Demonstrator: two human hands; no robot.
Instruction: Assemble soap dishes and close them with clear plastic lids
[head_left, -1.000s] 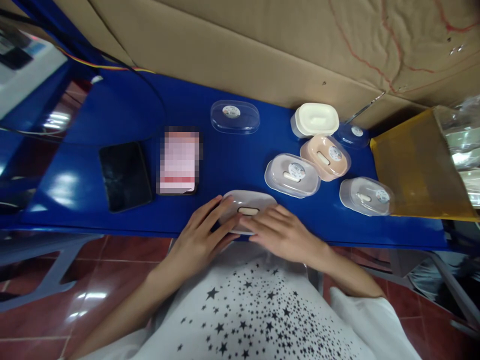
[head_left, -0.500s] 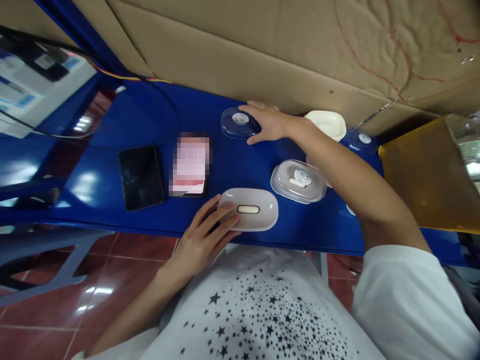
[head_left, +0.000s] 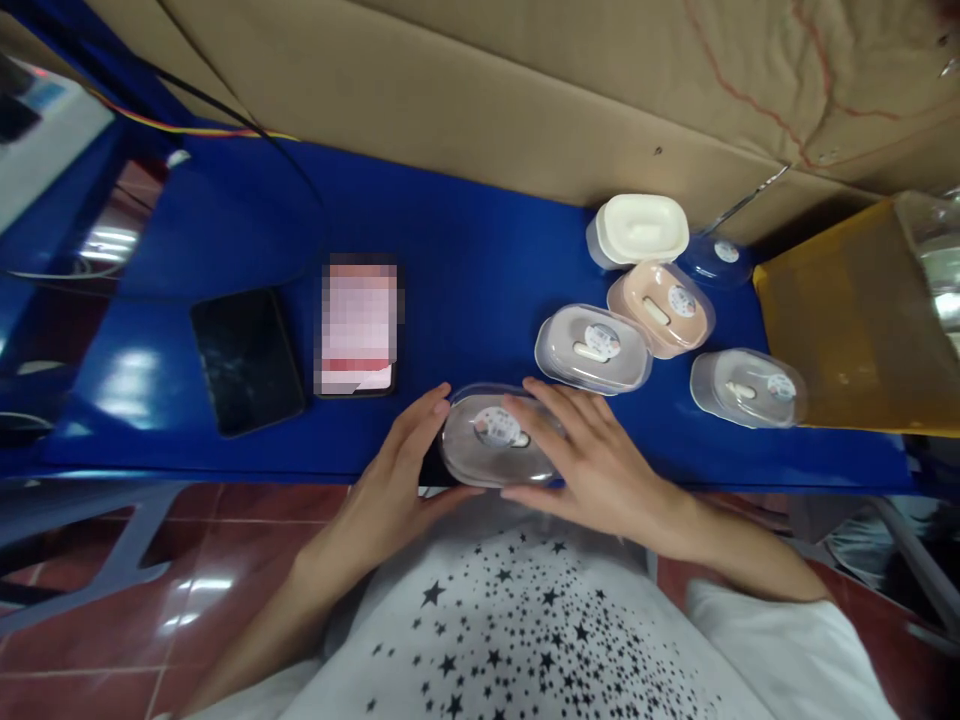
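A clear lid with a round label covers a greyish oval container point(head_left: 480, 465) at the table's front edge. My left hand point(head_left: 397, 470) is at its left side, fingers curved along the rim. Around its right side is my right hand point(head_left: 585, 450), with fingers over the lid and the thumb at the near edge. Both hands hold the lidded container between them. To the right sit a lidded greyish container point(head_left: 562, 350), a lidded peach container point(head_left: 649, 330), a cream-topped one point(head_left: 643, 228) and another lidded greyish one point(head_left: 724, 385).
The blue table point(head_left: 465, 260) meets a cardboard sheet point(head_left: 450, 90) at the back. A phone with a blurred screen point(head_left: 358, 325) and a dark tablet point(head_left: 247, 360) lie on the left. A loose clear lid point(head_left: 709, 258) rests beside a taped box point(head_left: 862, 320).
My right hand has come from the back of the table to the front, bringing the clear lid onto the container. My left hand remains at the container's left side.
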